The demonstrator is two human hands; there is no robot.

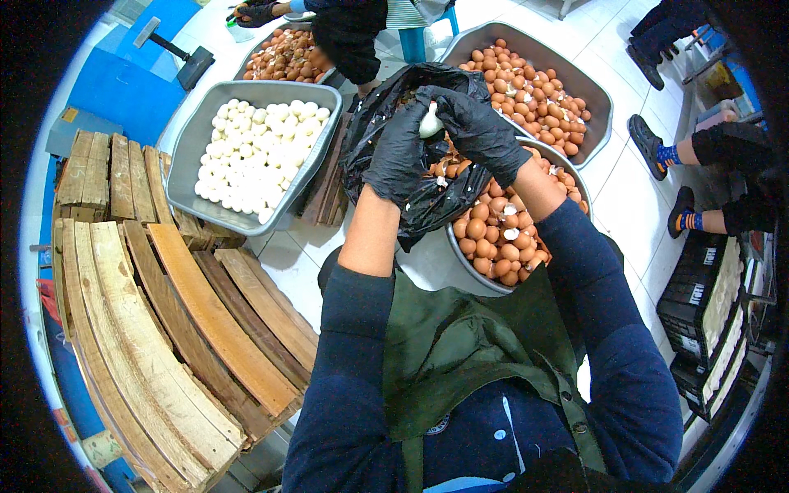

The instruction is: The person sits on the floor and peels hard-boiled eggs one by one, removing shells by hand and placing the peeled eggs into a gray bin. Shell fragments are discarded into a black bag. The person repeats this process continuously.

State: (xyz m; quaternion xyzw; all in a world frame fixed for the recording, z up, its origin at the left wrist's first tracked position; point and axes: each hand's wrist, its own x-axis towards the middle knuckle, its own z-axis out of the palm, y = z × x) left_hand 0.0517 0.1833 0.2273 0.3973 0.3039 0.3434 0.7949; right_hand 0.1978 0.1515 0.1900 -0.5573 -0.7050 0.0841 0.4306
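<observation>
My left hand (399,152) and my right hand (477,135), both in black gloves, meet around a smooth white egg (431,122) with their fingers curled on it. They are over a black plastic bag (419,222) with bits of brown shell (448,168) in it. Behind and under my right arm is a round grey basin (456,255) of brown eggs (493,234), a few showing white bits. A grey tub (197,197) full of white peeled eggs (255,148) stands left of my hands. Another grey tub (600,123) of brown eggs stands at the upper right.
Wooden crates or pallets (189,320) fill the left. A person (345,33) in dark clothes works at the top beside another tub of eggs (279,57). Other people's legs (682,152) line the right side, with black crates (690,304) below. A blue object and scale (193,70) stand upper left.
</observation>
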